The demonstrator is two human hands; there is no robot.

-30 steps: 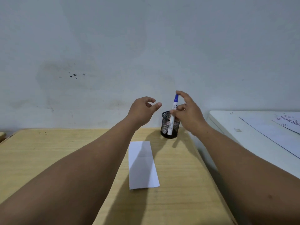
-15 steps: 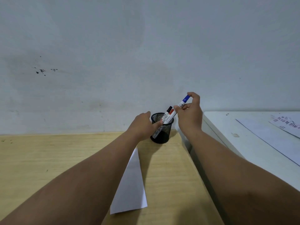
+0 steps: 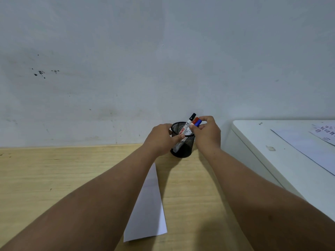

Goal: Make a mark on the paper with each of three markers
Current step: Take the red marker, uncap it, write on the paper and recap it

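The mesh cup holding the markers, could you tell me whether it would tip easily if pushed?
Probably: the mesh cup looks light, and its markers lean to one side. The left hand on its rim suggests it needs steadying.

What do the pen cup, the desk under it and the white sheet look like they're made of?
The pen cup looks like black wire mesh, probably metal: the marker barrels inside show through its wall. The desk looks like pale wood or wood-look laminate, matte, with faint grain lines; which one cannot be told. The white sheet looks like thin plain paper, lying flat with crisp edges.
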